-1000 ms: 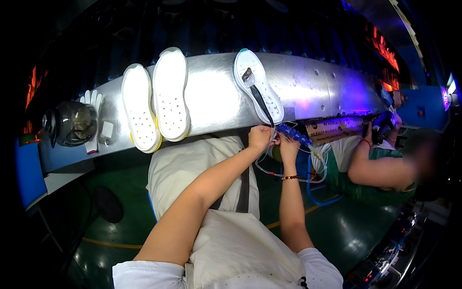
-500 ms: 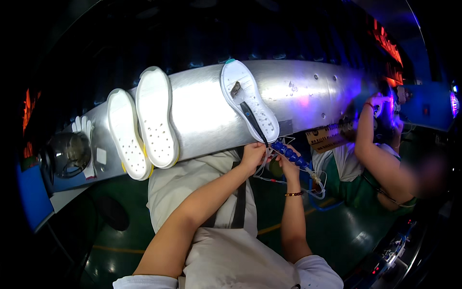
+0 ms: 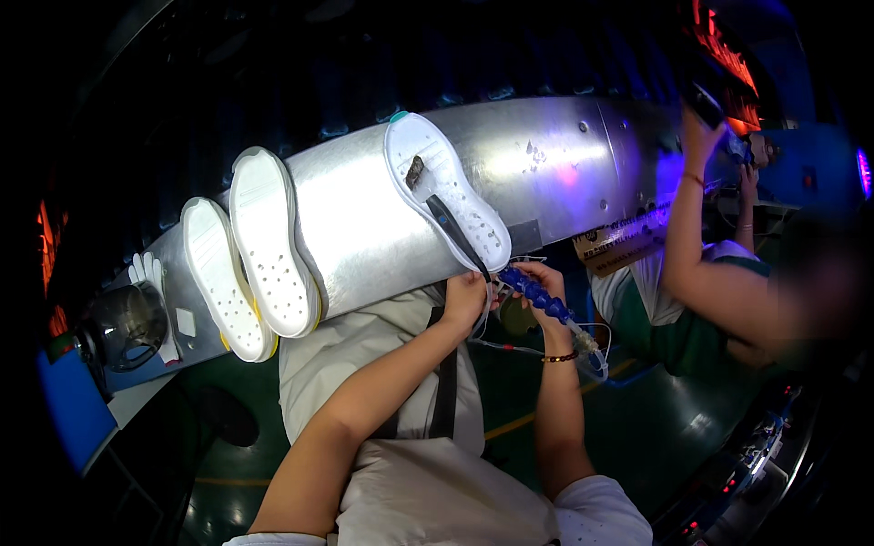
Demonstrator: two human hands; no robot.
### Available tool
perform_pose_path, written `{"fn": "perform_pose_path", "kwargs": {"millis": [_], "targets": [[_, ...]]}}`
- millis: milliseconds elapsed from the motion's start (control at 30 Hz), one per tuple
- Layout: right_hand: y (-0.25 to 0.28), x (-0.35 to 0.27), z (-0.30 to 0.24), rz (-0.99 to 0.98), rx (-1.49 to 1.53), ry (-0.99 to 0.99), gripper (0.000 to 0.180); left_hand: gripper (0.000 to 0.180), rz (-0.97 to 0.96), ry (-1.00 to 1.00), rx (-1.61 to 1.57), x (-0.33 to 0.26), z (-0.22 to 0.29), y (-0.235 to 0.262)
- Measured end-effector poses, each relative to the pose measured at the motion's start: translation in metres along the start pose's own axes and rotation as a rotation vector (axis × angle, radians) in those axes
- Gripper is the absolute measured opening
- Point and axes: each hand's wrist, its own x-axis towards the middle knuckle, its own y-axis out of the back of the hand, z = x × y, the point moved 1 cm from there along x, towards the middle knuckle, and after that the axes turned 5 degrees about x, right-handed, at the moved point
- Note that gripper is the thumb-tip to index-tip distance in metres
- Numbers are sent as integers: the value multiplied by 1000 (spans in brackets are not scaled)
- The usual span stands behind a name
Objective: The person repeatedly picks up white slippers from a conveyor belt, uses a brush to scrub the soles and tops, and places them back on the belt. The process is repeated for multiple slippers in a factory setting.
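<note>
My left hand (image 3: pixel 465 298) is closed in front of the bench edge, just below the heel of a white shoe sole (image 3: pixel 467 196). Its fingertips meet thin tubing, and what they pinch is hidden. On that sole lies a brush (image 3: pixel 452 227) with a black handle and dark bristles, its handle end reaching toward my left hand. My right hand (image 3: pixel 549 296), with a beaded bracelet at the wrist, has its fingers curled behind a blue segmented hose (image 3: pixel 535 291); I cannot make out what is in them. Two more white soles, one (image 3: pixel 273 246) beside another (image 3: pixel 218 282), lie to the left.
A metal bench (image 3: pixel 355 209) runs across the front. At its left end are a clear visor-like piece (image 3: pixel 130 328), a white glove (image 3: pixel 147 269) and a small white square (image 3: pixel 186 321). To the right, a co-worker's arm (image 3: pixel 685 218) rises beside a cardboard box (image 3: pixel 619 250).
The whole view has shifted slightly. My right hand has come up closer behind the blue hose. The co-worker's near hand has lifted and now holds a dark object.
</note>
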Motion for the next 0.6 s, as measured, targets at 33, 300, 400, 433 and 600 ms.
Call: {"fn": "perform_pose_path", "kwargs": {"millis": [33,300,400,433,600], "targets": [[-1,0,-2,-8,-33,7,17,13,11,13,3,1,-1,1],[1,2,-1,12,-122,-34,13,12,-2,15,-22,1,5,-1],[0,4,-5,-6,-113,-64,12,12,-12,28,-4,-3,8,0],[-2,6,-9,-21,-149,-67,11,12,-4,29,4,-3,9,0],[-6,6,-18,-34,-285,-16,9,13,45,58,35,0,6,-2]]}}
